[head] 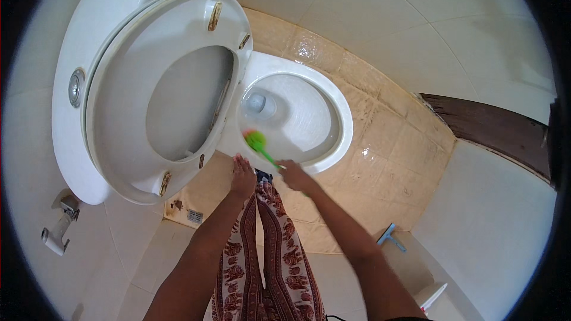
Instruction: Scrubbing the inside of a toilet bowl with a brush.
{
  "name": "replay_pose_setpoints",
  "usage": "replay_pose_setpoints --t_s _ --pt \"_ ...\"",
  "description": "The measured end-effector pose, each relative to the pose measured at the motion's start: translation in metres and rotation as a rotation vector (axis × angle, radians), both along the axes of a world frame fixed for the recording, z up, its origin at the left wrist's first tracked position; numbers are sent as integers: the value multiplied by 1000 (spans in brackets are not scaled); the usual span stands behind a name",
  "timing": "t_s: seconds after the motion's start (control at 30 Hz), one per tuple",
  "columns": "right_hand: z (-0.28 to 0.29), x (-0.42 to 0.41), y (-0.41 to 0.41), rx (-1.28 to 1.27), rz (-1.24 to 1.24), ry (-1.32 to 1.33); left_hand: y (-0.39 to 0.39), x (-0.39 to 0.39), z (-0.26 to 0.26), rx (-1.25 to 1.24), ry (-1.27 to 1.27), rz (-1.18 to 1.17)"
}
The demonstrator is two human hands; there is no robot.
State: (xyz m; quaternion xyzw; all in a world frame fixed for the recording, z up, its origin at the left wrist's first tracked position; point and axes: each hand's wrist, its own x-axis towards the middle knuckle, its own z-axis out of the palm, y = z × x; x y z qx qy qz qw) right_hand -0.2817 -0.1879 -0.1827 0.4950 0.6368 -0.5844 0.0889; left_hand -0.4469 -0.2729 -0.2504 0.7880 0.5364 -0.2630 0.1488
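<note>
My right hand (294,177) grips the handle of a green toilet brush (263,148). The brush head, green with some red, lies inside the toilet bowl (308,116) against its near left inner wall and looks blurred. My left hand (243,176) rests with its fingertips at the outer edge of the bowl's rim, holding nothing visible. The toilet seat (120,98) and lid are raised and lean back against the cistern (71,142). Some water shows at the drain of the bowl.
Wet tan tiles (379,160) cover the floor around the toilet. A floor drain (195,216) lies at the lower left, below a wall-mounted bidet sprayer (58,232). A blue squeegee (392,237) is at the lower right. A dark wooden threshold (490,129) crosses the right side.
</note>
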Motion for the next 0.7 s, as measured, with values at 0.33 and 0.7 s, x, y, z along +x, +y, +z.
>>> replay_pose_setpoints --t_s 0.33,0.7 --pt "44 136 38 169 304 -665 11 -4 15 12 33 4" --pt "-10 -53 -38 153 -299 -60 10 -1 9 21 0 -63"
